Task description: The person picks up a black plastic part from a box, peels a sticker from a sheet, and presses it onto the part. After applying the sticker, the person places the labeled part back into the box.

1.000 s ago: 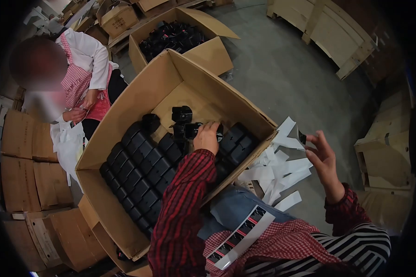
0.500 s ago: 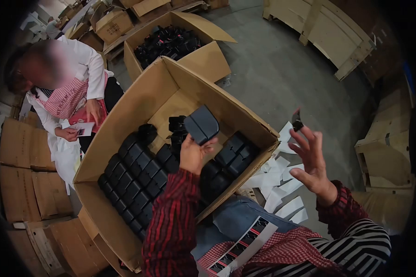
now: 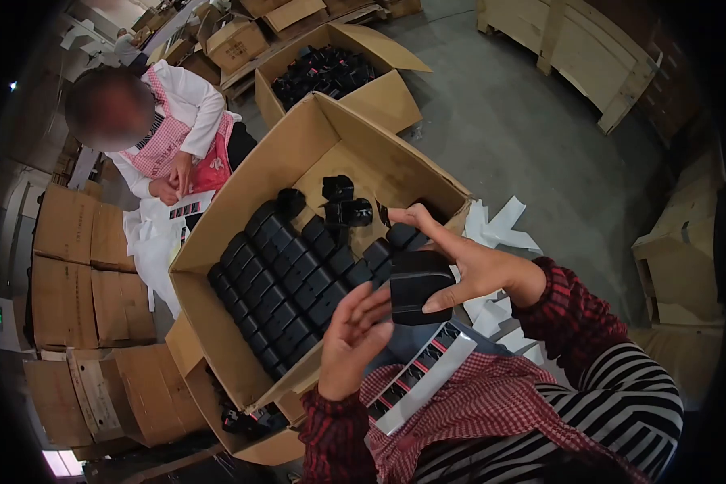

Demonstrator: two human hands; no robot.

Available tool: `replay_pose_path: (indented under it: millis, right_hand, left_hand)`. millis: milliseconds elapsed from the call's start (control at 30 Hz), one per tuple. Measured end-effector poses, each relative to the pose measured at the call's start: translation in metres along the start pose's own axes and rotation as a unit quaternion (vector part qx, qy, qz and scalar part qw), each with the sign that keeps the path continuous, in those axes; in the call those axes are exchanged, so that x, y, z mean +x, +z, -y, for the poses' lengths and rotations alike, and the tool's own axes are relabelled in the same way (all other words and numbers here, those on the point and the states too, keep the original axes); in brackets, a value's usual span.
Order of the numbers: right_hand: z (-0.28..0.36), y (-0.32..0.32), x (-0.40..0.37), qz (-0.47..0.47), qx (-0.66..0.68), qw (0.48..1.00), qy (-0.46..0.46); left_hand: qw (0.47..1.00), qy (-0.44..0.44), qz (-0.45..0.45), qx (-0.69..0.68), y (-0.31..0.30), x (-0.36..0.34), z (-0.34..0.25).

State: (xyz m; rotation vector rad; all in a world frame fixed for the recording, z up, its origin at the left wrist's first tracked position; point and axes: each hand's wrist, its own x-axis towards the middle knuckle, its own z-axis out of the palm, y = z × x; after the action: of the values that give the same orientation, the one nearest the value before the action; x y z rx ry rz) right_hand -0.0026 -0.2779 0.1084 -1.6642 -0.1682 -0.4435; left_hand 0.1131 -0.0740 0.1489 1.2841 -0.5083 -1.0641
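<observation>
Near the front side of a big cardboard box, my right hand grips a black plastic part, thumb on its lower right. The index finger of that hand stretches out above the part, with a small dark piece at its tip. My left hand is at the part's left edge, fingers apart and slightly blurred; whether they touch it is unclear. Rows of similar black parts fill much of the box, and a few lie loose further back. A strip of black-and-red labels lies on my lap.
Beyond the box, another carton holds many black pieces. At the left, a seated person handles a label sheet. White paper scraps lie on the floor at the right. Stacked cartons and wooden crates stand around.
The black part has moved from my left hand to my right, towards my lap. My left hand has drawn back and opened. The view has shifted.
</observation>
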Motion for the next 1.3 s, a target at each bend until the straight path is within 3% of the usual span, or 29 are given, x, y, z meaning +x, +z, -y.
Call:
replay_pose_path:
  millis: [33,67,100,167,200,267,300,367,400,433,467,500,567,633,700,767,833,867,1000,1067,1100,1167,1300]
  right_hand:
    - [0.006,0.005,-0.002,0.046,0.009,0.999,0.002]
    - [0.011,0.009,-0.002,0.092,0.015,0.996,0.000]
    - [0.016,0.013,-0.001,0.132,0.043,0.989,0.044]
    - [0.023,0.022,0.001,0.107,-0.008,0.994,0.013]
    - [0.027,0.026,0.000,0.082,-0.056,0.995,-0.010]
    - [0.034,0.033,0.004,-0.055,-0.227,0.965,-0.120]
    - [0.035,0.035,0.009,-0.179,-0.299,0.931,-0.108]
    - [0.046,0.022,0.014,-0.300,-0.398,0.860,-0.111]
    - [0.057,0.025,0.010,-0.314,-0.359,0.873,-0.098]
    - [0.069,0.036,0.005,-0.308,-0.357,0.876,-0.104]
    - [0.079,0.050,-0.003,-0.248,-0.128,0.959,-0.051]
    - [0.086,0.063,-0.012,-0.171,0.108,0.979,0.008]
    - [0.092,0.079,-0.026,-0.034,0.144,0.989,-0.017]
    - [0.101,0.096,-0.028,-0.030,0.186,0.982,0.002]
    - [0.098,0.107,-0.026,-0.075,0.213,0.971,0.082]
    - [0.086,0.113,-0.019,-0.094,0.181,0.977,0.060]
    - [0.088,0.114,-0.013,-0.191,-0.105,0.974,-0.056]
    - [0.089,0.115,-0.010,-0.213,-0.170,0.959,-0.078]
    - [0.087,0.117,-0.008,-0.174,-0.163,0.964,-0.116]
    - [0.087,0.119,-0.011,-0.184,-0.029,0.982,-0.012]
    - [0.088,0.118,-0.011,-0.184,-0.030,0.982,-0.010]
    - [0.094,0.117,-0.011,-0.206,-0.138,0.961,-0.120]
    - [0.111,0.114,-0.012,-0.179,-0.207,0.946,-0.172]
  left_hand:
    - [0.992,-0.024,0.117,-0.036,0.004,-0.009,-0.005]
    - [0.988,-0.065,0.138,-0.003,0.011,-0.013,0.001]
    - [0.989,-0.061,0.137,0.000,0.016,-0.017,0.006]
    - [0.971,0.007,0.111,0.211,0.025,-0.024,0.015]
    - [0.985,0.022,0.092,0.142,0.033,-0.029,0.020]
    - [0.994,-0.057,0.057,0.067,0.034,-0.036,0.021]
    - [0.995,-0.079,0.054,-0.015,0.038,-0.044,0.016]
    - [0.995,-0.086,0.034,-0.031,0.043,-0.053,0.023]
    - [0.995,-0.087,0.009,-0.052,0.041,-0.054,0.026]
    - [0.995,-0.080,0.002,-0.054,0.037,-0.056,0.028]
    - [0.994,-0.065,-0.028,-0.088,0.031,-0.057,0.031]
    - [0.990,-0.050,-0.056,-0.122,0.028,-0.059,0.032]
    - [0.993,-0.005,-0.046,-0.110,0.020,-0.070,0.032]
    - [0.992,0.048,-0.040,-0.105,0.021,-0.076,0.029]
    - [0.994,0.056,-0.065,-0.070,0.025,-0.090,0.017]
    - [0.994,0.042,-0.063,-0.083,0.020,-0.101,0.010]
    - [0.992,0.030,-0.063,-0.102,0.019,-0.108,0.002]
    - [0.992,0.030,-0.065,-0.106,0.016,-0.109,0.001]
    - [0.988,0.048,-0.086,-0.120,0.011,-0.107,0.001]
    - [0.987,0.053,-0.095,-0.115,0.010,-0.104,0.003]
    - [0.989,0.052,-0.094,-0.104,0.008,-0.102,0.004]
    - [0.990,0.050,-0.094,-0.094,0.003,-0.096,0.008]
    - [0.988,0.034,-0.121,-0.091,-0.004,-0.086,0.023]
